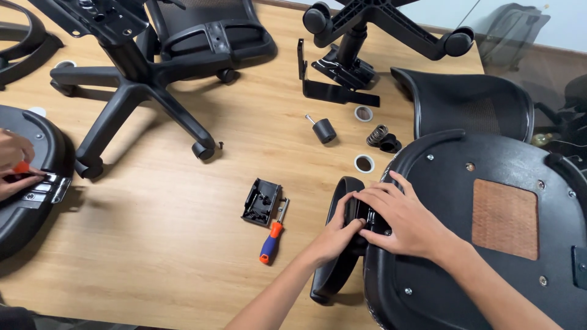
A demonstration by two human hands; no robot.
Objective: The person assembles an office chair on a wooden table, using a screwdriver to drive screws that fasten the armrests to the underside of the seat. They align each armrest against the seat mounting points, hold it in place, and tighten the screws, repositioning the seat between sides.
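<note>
Two hands work at the left edge of an upturned black seat (465, 244) that lies bottom-up at the lower right of the wooden surface (165, 244). The left hand (339, 235) is curled around a black armrest (342, 244), gripping it where it meets the seat's rim; the armrest stands on edge beside the seat and runs down toward the near edge of the surface. The right hand (400, 217) lies flat on the seat's underside with its fingers (373, 198) pressed over the joint between armrest and seat, closed on nothing that can be made out. A brown square panel (504, 217) sits in the middle of the seat's underside. Just left of the armrest lie a screwdriver (273, 235) with an orange and blue handle and, touching its tip end, a small black bracket (262, 201). Farther back on the surface are a black knob (323, 129), two white rings (364, 138), a spring (377, 135) and a mesh backrest (471, 104). Two chair bases (140, 91) lie at the far side. At the left edge another person's hands (15, 168) hold an orange-handled tool over a metal plate (46, 188) on a second seat (24, 201).
</note>
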